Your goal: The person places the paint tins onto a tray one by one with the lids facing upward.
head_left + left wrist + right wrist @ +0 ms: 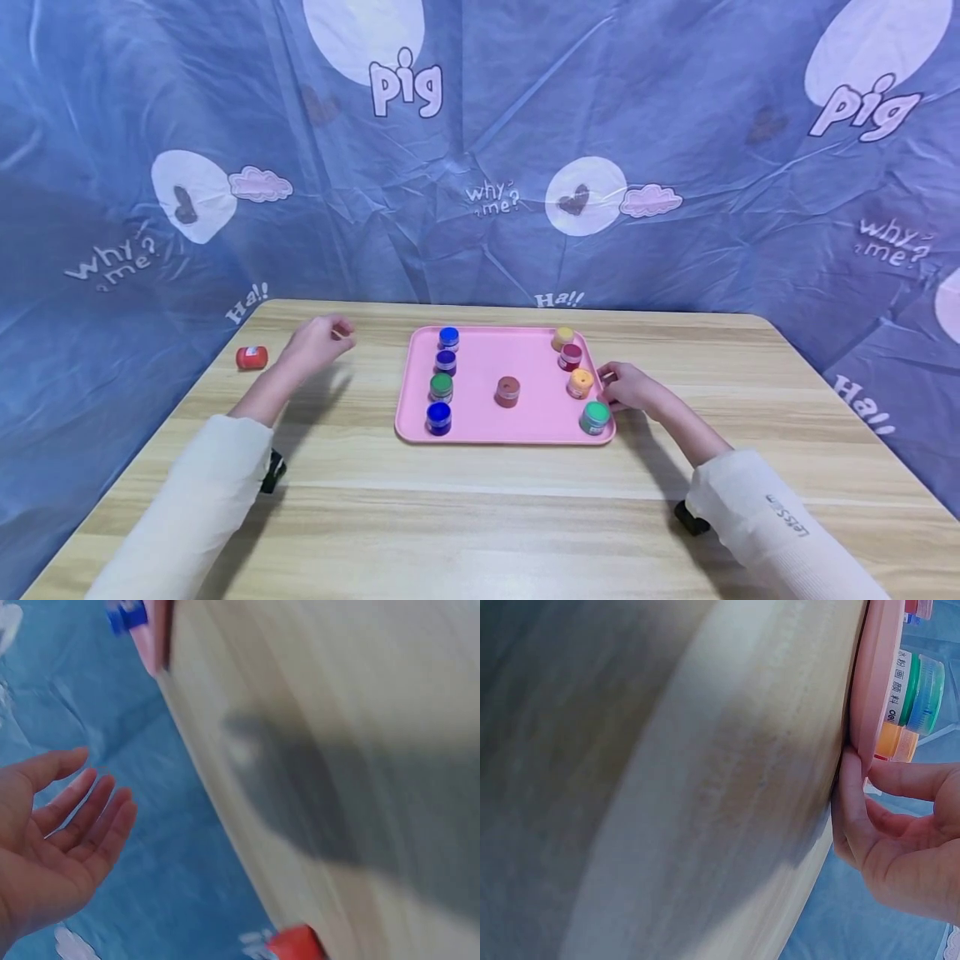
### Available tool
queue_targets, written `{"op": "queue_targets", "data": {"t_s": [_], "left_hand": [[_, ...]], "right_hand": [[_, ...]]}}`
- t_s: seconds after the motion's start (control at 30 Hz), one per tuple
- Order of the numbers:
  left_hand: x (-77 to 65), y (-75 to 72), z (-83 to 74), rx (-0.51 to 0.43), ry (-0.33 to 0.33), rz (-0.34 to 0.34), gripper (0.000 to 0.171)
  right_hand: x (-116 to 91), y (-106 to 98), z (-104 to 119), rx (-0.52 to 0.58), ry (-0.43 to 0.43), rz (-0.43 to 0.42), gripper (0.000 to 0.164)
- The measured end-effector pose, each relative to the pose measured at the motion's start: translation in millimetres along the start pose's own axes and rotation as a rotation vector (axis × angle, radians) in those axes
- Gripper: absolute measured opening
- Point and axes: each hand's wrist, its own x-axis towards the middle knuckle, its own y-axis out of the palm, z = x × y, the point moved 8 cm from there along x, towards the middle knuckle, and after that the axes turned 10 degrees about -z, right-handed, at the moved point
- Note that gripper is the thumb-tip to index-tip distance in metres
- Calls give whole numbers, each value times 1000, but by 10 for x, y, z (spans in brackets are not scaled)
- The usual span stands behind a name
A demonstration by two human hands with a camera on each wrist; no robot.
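Observation:
A pink tray lies on the table with small paint jars standing in it. Down its left side run a blue jar, a violet-blue jar, a green jar and another blue jar. Along the right are yellow, dark red, orange and light green jars; a brown jar stands between the rows. My right hand pinches the tray's right rim between thumb and fingers. Held above the table, my left hand is empty, its fingers loosely bent.
A red paint jar lies on its side near the table's left edge, beyond my left forearm. Behind the wooden table hangs a blue printed cloth. Each wrist carries a small black device.

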Motion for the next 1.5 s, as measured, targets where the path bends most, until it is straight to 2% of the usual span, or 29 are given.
{"op": "queue_targets", "data": {"t_s": [0.13,0.27,0.47,0.57,0.67,0.77,0.87,0.97,1.13,1.33,1.5], "left_hand": [[-42,-114,217,45,-12,-24,27],[-79,-226,403,85,-36,-78,23],[-144,-359,712,226,-180,-167,27],[-156,-366,844,310,-244,-159,37],[-163,-344,954,384,-283,-119,42],[-178,-321,1020,419,-290,-84,39],[-197,-318,1062,384,-297,-80,38],[-202,-323,1083,354,-291,-106,38],[-190,-320,1107,367,-264,-140,35],[-202,-343,1182,395,-289,-165,38],[-210,-373,1221,389,-264,-211,25]], "right_hand": [[-60,16,67,-15,-1,-11,49],[-53,14,58,-25,2,-16,47],[-56,15,64,-23,-5,-12,47],[-70,15,82,-22,-11,-13,46],[-82,16,94,-26,-16,-11,46],[-82,17,86,-28,-12,-12,47],[-75,20,78,-30,-11,-14,47],[-72,25,78,-30,-15,-12,47],[-56,23,49,-37,-8,-20,46],[-39,18,43,-24,-7,-24,46],[-29,16,43,-14,-4,-26,47]]}}
